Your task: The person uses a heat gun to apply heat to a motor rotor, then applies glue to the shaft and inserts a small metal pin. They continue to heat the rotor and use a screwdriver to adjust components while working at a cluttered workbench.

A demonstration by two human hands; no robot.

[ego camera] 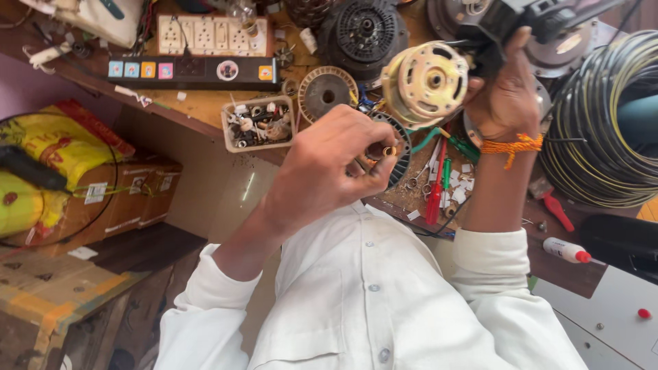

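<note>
Head view: left hand [329, 168] fingers pinched a small brass ring [389, 151]; right hand [504, 96] gripped a cream motor [425, 82], face turned toward person for access, held above tabletop [205, 106] near its front edge.

single head cam, looks steeply down, close over own chest and workbench [205, 106] edge; no second view

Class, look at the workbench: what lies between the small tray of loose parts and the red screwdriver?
In the head view, the left hand fills most of that stretch between the tray and the red screwdriver, with a black ribbed disc behind it.
</note>
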